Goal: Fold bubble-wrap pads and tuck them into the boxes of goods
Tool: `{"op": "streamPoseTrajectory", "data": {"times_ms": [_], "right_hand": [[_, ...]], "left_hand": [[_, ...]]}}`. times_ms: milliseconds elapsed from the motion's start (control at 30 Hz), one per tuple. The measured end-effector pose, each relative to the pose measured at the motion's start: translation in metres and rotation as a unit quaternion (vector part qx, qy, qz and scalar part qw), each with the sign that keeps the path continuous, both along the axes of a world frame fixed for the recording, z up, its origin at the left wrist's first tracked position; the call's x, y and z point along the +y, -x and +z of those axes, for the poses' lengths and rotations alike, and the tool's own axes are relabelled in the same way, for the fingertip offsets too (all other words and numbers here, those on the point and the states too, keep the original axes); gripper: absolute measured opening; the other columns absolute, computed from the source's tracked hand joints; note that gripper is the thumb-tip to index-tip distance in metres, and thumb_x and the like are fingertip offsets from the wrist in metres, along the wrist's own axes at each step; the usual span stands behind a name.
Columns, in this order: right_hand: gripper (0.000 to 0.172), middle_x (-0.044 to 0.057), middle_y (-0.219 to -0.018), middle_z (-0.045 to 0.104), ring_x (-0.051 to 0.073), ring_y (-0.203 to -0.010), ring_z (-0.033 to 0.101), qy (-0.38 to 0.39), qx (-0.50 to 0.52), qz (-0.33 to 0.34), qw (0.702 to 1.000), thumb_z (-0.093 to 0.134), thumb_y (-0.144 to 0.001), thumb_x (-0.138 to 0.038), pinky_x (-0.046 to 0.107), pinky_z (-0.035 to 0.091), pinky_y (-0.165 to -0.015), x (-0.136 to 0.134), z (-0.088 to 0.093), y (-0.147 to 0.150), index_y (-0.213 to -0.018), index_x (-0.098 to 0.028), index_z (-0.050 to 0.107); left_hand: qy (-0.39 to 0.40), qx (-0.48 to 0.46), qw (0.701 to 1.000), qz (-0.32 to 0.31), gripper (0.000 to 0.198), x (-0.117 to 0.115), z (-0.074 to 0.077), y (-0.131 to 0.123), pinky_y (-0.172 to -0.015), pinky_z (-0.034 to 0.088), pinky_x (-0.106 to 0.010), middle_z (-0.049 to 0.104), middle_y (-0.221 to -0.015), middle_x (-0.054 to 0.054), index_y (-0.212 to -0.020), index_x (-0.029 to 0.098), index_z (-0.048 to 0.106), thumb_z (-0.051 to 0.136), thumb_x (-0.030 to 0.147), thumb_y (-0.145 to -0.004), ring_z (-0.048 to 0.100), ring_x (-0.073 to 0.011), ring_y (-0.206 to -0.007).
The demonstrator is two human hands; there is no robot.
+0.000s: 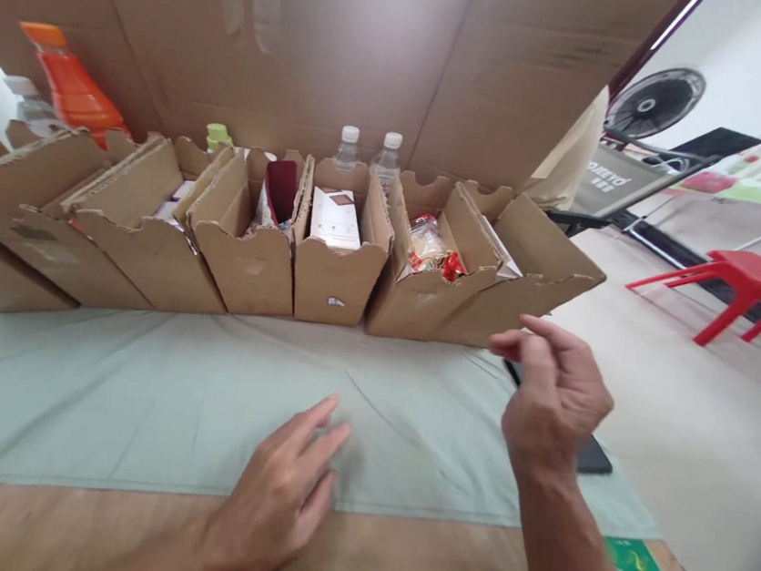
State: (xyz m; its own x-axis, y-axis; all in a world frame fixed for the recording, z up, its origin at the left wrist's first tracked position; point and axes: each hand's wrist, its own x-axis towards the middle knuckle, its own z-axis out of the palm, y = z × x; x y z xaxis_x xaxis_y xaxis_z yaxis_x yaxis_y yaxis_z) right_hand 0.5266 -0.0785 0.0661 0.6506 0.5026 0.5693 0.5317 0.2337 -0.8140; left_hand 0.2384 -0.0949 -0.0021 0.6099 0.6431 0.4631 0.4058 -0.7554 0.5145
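Note:
My left hand (290, 477) hovers over the front part of the pale green cloth (155, 388), fingers apart and holding nothing. To the right, my right hand (557, 393) is raised in front of the rightmost cardboard bin (523, 293), its fingers curled in; whether anything is between them is hidden. Behind both hands stands a row of cardboard bins. One in the middle (336, 282) holds a white box (335, 218). The bin to its right (412, 306) has red and clear wrapped packets (430, 245). Another (246, 261) holds a dark red item (280, 190).
A black phone-like object (595, 457) lies beside my right wrist. Behind the bins are clear bottles (386, 160), an orange bottle (80, 86) and an upright cardboard sheet (352, 53). A red stool (749, 277) and a fan (657, 103) stand at the right.

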Motion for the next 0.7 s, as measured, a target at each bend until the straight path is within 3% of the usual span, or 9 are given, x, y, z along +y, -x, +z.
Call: {"op": "streamPoseTrajectory", "data": {"times_ms": [67, 167, 233, 267, 367, 433, 500, 567, 700], "right_hand": [[0.031, 0.0, -0.085, 0.073, 0.018, -0.074, 0.067, 0.073, -0.075, 0.127, 0.986, 0.064, -0.096, -0.038, 0.035, 0.056, -0.076, -0.002, 0.025, 0.045, -0.124, -0.025, 0.069], [0.058, -0.004, -0.083, 0.073, 0.016, -0.07, 0.065, 0.162, -0.147, 0.245, 0.945, 0.061, -0.096, -0.029, 0.032, 0.054, -0.074, 0.024, 0.052, 0.098, -0.153, -0.027, 0.049], [0.067, -0.004, -0.079, 0.072, 0.017, -0.07, 0.064, 0.217, -0.194, 0.236, 0.927, 0.057, -0.094, -0.024, 0.032, 0.052, -0.076, 0.055, 0.061, 0.118, -0.159, -0.025, 0.041], [0.066, -0.003, -0.076, 0.072, 0.019, -0.071, 0.065, 0.248, -0.22, 0.21, 0.92, 0.056, -0.092, -0.022, 0.033, 0.05, -0.076, 0.071, 0.064, 0.124, -0.157, -0.024, 0.045], [0.04, 0.004, -0.072, 0.072, 0.025, -0.074, 0.067, 0.315, -0.274, 0.125, 0.9, 0.054, -0.088, -0.019, 0.036, 0.047, -0.075, 0.107, 0.067, 0.134, -0.125, -0.02, 0.07], [0.028, 0.007, -0.072, 0.072, 0.027, -0.073, 0.067, 0.319, -0.284, 0.1, 0.899, 0.051, -0.089, -0.019, 0.036, 0.046, -0.072, 0.111, 0.068, 0.138, -0.104, -0.02, 0.074], [0.025, 0.006, -0.072, 0.072, 0.026, -0.069, 0.067, 0.312, -0.287, 0.09, 0.901, 0.048, -0.091, -0.022, 0.034, 0.046, -0.069, 0.093, 0.068, 0.142, -0.098, -0.022, 0.073], [0.022, 0.003, -0.071, 0.072, 0.023, -0.064, 0.066, 0.288, -0.282, 0.09, 0.911, 0.049, -0.094, -0.028, 0.033, 0.046, -0.064, 0.056, 0.067, 0.145, -0.096, -0.025, 0.07], [0.013, 0.001, -0.084, 0.076, 0.024, -0.069, 0.071, 0.205, -0.28, 0.089, 0.934, 0.061, -0.094, -0.039, 0.037, 0.054, -0.065, -0.057, 0.054, 0.136, -0.1, -0.033, 0.071]], "left_hand": [[-0.004, -0.013, 1.0, 0.028, 0.046, -0.015, -0.004, 0.027, -0.097, 0.065, -0.038, 0.066, -0.143, -0.017, -0.132, 0.023, 0.062, 0.053, 0.007, -0.09, 0.071, -0.027, -0.123], [-0.007, -0.033, 0.998, 0.048, 0.042, -0.027, -0.01, 0.053, -0.094, 0.066, -0.036, 0.071, -0.135, -0.016, -0.124, 0.022, 0.067, 0.053, 0.004, -0.089, 0.073, -0.0263, -0.121], [-0.007, -0.051, 0.997, 0.049, 0.041, -0.028, -0.013, 0.06, -0.094, 0.066, -0.035, 0.072, -0.131, -0.016, -0.12, 0.022, 0.068, 0.053, 0.002, -0.088, 0.073, -0.0261, -0.119], [-0.006, -0.063, 0.997, 0.05, 0.041, -0.028, -0.014, 0.061, -0.094, 0.067, -0.035, 0.073, -0.13, -0.016, -0.119, 0.021, 0.069, 0.052, 0.002, -0.087, 0.073, -0.0259, -0.118], [0.003, -0.109, 0.992, 0.062, 0.039, -0.026, -0.015, 0.06, -0.09, 0.068, -0.036, 0.073, -0.127, -0.017, -0.115, 0.02, 0.069, 0.051, 0.001, -0.086, 0.074, -0.0259, -0.115], [0.013, -0.138, 0.988, 0.066, 0.039, -0.026, -0.015, 0.059, -0.089, 0.068, -0.037, 0.073, -0.125, -0.017, -0.114, 0.019, 0.069, 0.051, 0.001, -0.085, 0.075, -0.0261, -0.113], [0.025, -0.165, 0.984, 0.07, 0.041, -0.028, -0.017, 0.06, -0.089, 0.068, -0.038, 0.073, -0.126, -0.017, -0.115, 0.02, 0.069, 0.05, 0.0, -0.084, 0.074, -0.0264, -0.114], [0.035, -0.186, 0.979, 0.08, 0.047, -0.03, -0.019, 0.064, -0.092, 0.067, -0.04, 0.07, -0.132, -0.017, -0.124, 0.02, 0.066, 0.05, 0.0, -0.085, 0.072, -0.0273, -0.119], [0.069, -0.203, 0.969, 0.12, 0.057, -0.026, -0.018, 0.081, -0.107, 0.06, -0.049, 0.062, -0.146, -0.018, -0.143, 0.023, 0.055, 0.05, 0.004, -0.089, 0.064, -0.0295, -0.134]]}}
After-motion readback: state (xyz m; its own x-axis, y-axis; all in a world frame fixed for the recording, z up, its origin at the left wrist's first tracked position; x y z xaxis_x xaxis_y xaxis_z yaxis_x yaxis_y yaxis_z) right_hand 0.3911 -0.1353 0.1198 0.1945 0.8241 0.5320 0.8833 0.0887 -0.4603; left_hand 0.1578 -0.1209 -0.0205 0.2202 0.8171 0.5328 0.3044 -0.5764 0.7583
